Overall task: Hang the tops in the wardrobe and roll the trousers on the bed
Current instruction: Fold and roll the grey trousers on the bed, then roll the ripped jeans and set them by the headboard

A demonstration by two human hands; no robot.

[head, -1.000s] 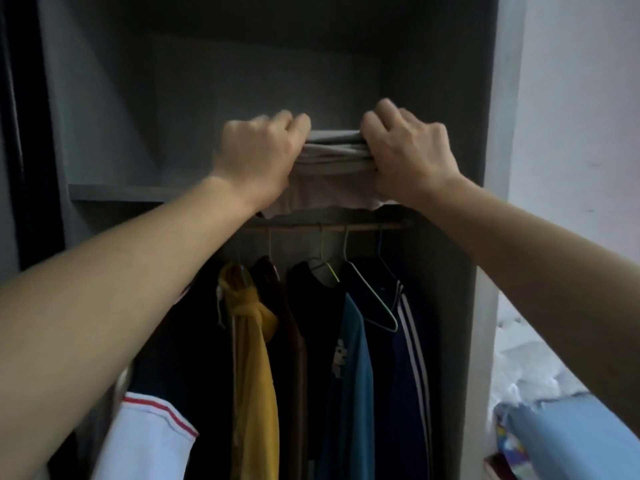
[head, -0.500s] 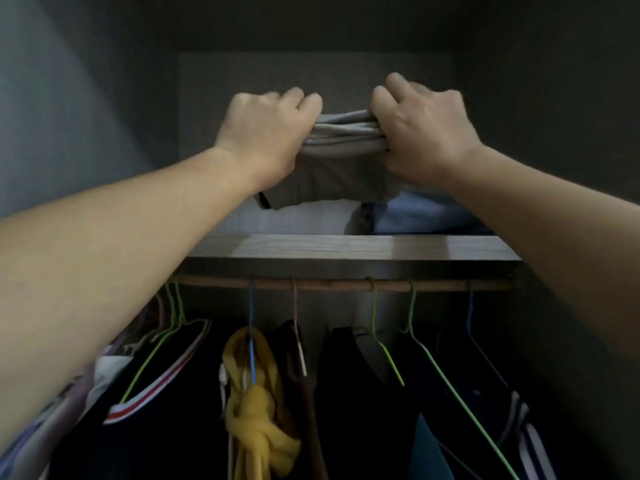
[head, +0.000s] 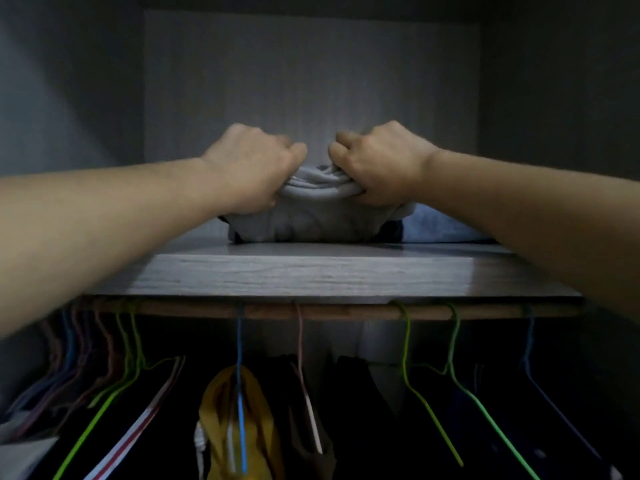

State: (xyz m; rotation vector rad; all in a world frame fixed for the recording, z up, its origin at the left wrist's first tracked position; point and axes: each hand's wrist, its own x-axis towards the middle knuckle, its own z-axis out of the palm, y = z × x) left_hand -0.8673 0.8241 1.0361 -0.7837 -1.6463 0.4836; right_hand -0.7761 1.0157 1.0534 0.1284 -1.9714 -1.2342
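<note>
A rolled grey garment (head: pixel 311 216) sits on the wardrobe's upper shelf (head: pixel 311 275), its underside touching the board. My left hand (head: pixel 252 171) grips its left end with curled fingers. My right hand (head: pixel 377 164) grips its right end the same way. Both forearms reach in over the shelf's front edge. The garment's far side is hidden behind my hands.
A folded blue cloth (head: pixel 440 226) lies on the shelf just right of the grey roll. Below the shelf runs a wooden rail (head: pixel 329 311) with several wire hangers holding dark tops, a yellow top (head: pixel 239 420) and a red-and-white-trimmed one (head: pixel 138 434).
Both hands have carried the grey roll forward and down from mid-air onto the upper shelf. The view has moved closer into the wardrobe.
</note>
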